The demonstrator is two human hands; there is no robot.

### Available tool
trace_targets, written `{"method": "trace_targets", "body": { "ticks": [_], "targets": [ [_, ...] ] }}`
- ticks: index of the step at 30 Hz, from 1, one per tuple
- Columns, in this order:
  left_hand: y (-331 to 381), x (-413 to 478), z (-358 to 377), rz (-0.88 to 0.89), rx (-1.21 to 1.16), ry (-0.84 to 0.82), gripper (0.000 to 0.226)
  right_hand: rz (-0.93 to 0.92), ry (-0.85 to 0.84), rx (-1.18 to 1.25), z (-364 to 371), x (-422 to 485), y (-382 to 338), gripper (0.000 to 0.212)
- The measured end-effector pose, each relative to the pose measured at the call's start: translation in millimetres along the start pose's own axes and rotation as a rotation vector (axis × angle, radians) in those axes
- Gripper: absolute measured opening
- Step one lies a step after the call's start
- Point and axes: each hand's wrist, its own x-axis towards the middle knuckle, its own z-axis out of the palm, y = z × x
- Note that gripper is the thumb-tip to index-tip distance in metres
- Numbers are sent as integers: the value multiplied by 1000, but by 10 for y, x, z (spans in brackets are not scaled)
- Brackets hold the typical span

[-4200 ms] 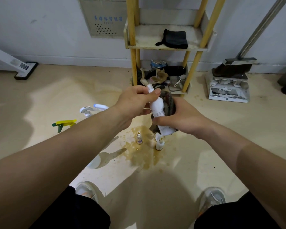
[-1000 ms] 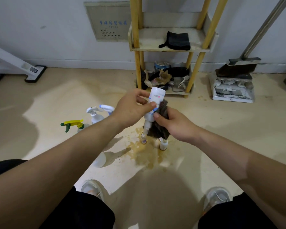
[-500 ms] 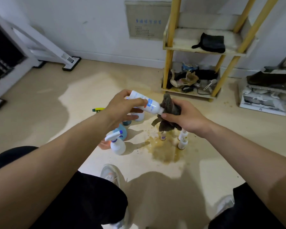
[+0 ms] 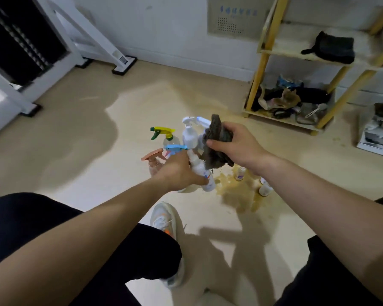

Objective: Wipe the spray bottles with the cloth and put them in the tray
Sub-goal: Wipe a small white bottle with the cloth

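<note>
Roughly eight spray bottles [image 4: 200, 171], one cloth [image 4: 217, 149]

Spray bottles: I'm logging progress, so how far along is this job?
Looks done: trigger bottles stand grouped together; whether a tray is under them is unclear. In hand: the left hand grips a white bottle beside that group, the right hand holds the cloth. Left: small bottles by the brown spill.

Home utility corner: wooden shelf rack [image 4: 255, 85] of oddments, wall service panel [image 4: 232, 18], beige floor [image 4: 75, 140]

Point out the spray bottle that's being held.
The small white bottle gripped by the left hand; the other bottles stand on their own.
</note>
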Motion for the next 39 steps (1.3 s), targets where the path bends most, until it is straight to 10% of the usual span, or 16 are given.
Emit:
{"method": "trace_targets", "body": {
  "ticks": [11, 39],
  "targets": [
    [-688, 770, 977, -234, -87, 223, 30, 297, -12, -433, 100, 351, 1241, 12],
    [-984, 2456, 1632, -533, -102, 410, 34, 370, 72, -194, 225, 762, 2164, 10]
  ]
}}
